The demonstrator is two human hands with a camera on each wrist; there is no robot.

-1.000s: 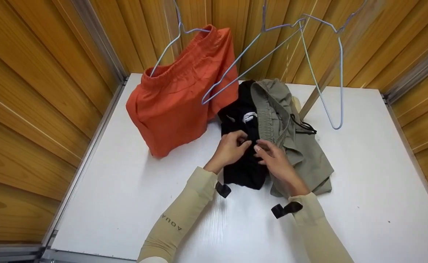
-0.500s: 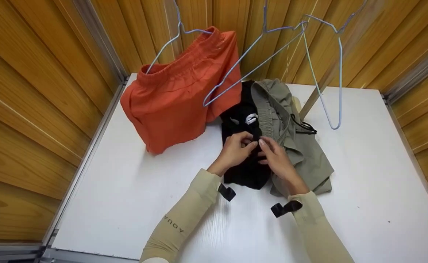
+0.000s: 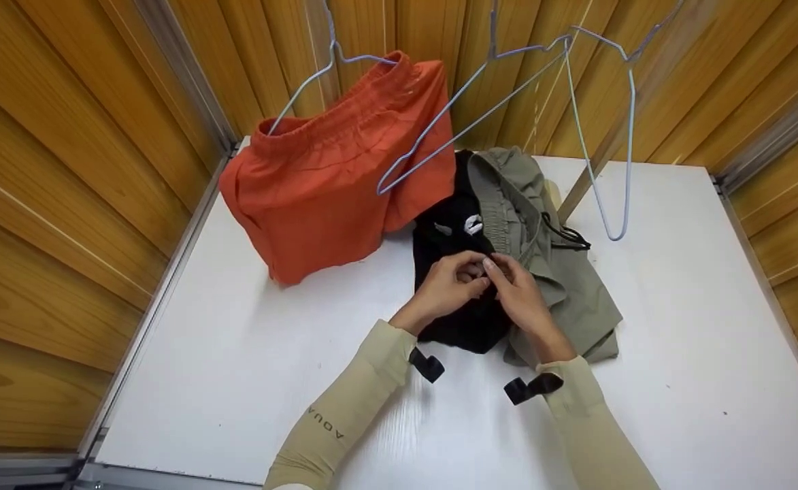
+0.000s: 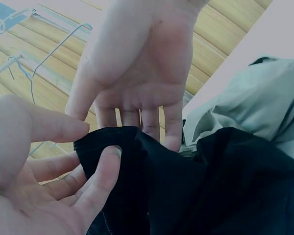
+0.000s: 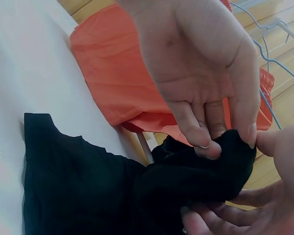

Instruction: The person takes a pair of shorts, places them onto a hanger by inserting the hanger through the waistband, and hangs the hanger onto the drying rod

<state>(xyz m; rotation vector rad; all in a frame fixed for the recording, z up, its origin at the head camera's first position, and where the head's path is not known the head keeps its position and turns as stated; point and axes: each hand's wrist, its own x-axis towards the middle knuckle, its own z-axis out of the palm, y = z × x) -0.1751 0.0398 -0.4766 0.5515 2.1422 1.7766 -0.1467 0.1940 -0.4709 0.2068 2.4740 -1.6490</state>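
A crumpled black garment (image 3: 463,327) lies in front of me with a small white patch on it. My left hand (image 3: 447,282) pinches its upper edge between thumb and curled fingers. Close beside it, my right hand (image 3: 521,292) holds the same edge, thumb on the near side, and the two hands nearly meet. In the left wrist view, the black cloth (image 4: 186,191) is lifted into a peak at the fingertips. Grey-green shorts (image 3: 565,292) with a gathered waistband and black cord lie directly to the right, partly overlapping the black garment.
Orange shorts (image 3: 330,204) hang from a blue wire hanger (image 3: 310,78) at the back left. Two bare wire hangers (image 3: 467,129) hang above the garments. A wooden post (image 3: 592,160) rises behind the grey-green shorts. Wooden walls enclose the white table (image 3: 188,381).
My left hand has moved right with the edge of the black garment and closed the gap to my right hand. The hanging orange shorts have swung and turned slightly.
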